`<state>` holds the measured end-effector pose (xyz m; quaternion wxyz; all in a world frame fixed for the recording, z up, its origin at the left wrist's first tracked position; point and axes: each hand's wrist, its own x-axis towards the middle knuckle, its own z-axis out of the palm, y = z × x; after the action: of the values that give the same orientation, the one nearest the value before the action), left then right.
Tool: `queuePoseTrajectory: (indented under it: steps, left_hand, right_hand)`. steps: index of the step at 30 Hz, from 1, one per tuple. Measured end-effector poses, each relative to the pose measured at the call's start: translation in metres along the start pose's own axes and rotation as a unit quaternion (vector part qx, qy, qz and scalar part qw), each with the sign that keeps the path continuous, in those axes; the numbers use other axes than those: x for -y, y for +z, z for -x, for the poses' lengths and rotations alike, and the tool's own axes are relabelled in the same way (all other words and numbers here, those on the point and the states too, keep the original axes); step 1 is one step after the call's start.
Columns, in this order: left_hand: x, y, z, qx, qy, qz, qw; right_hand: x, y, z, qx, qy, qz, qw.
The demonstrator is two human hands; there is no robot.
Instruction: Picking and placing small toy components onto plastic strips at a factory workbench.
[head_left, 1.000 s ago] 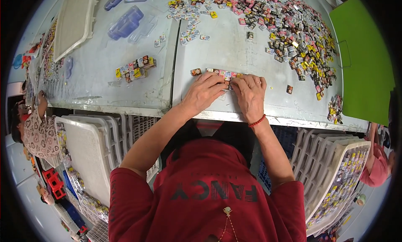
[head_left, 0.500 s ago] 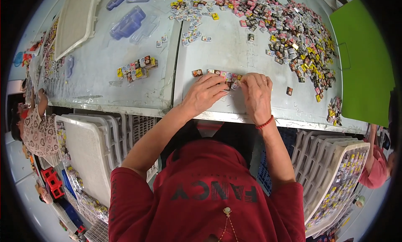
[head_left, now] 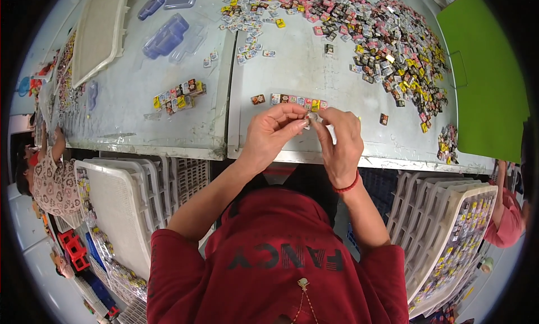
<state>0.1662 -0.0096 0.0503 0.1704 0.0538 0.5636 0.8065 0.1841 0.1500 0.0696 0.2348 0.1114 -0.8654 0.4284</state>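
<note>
A short row of small coloured packets [head_left: 292, 99] lies on the table [head_left: 306, 71], and just on the person's side of it both hands meet over a small pale piece [head_left: 309, 120]. The left hand [head_left: 274, 134] pinches it between thumb and fingers, and the right hand [head_left: 339, 134] grips it from the other side; the fingers hide most of it, so its exact kind cannot be told. The fingertips also overlap the near edge of the row. Just left of the row sits a loose brown packet [head_left: 257, 99]; to its right, past the right hand, lies a dark packet [head_left: 384, 119]. Farther left of the row, across the table seam [head_left: 231, 94], rests a block of packets [head_left: 179, 97], with bluish plastic trays [head_left: 165, 37] beyond it and a large whitish tray [head_left: 101, 35] farther out. Beyond the row to the right spreads a big mixed heap [head_left: 387, 52], bordered by a green board [head_left: 483, 80]. On the person's side of the row, below the table edge, stacked white crates stand to the left [head_left: 115, 206] and right [head_left: 435, 223], crowding both flanks.
</note>
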Motion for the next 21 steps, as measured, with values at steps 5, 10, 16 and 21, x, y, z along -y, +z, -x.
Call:
queuePoseTrajectory:
  steps: [5, 10, 16, 21]
  left_hand:
    - [0.002, 0.005, 0.007, -0.046, -0.009, 0.01, 0.999]
    - [0.006, 0.0, 0.009, -0.057, -0.012, 0.037, 0.998]
    - [0.004, -0.007, -0.001, -0.031, 0.008, -0.061, 0.998]
    - [0.005, -0.041, -0.031, -0.018, 0.285, -0.531, 0.798]
  right_hand:
    - [-0.002, -0.001, 0.005, 0.0, -0.084, 0.051, 0.995]
    - [0.003, -0.008, 0.0, 0.069, -0.082, 0.052, 0.993]
    - [-0.005, -0.008, 0.006, 0.083, -0.061, 0.082, 0.991]
    - [-0.035, -0.013, 0.001, 0.109, 0.003, 0.082, 0.991]
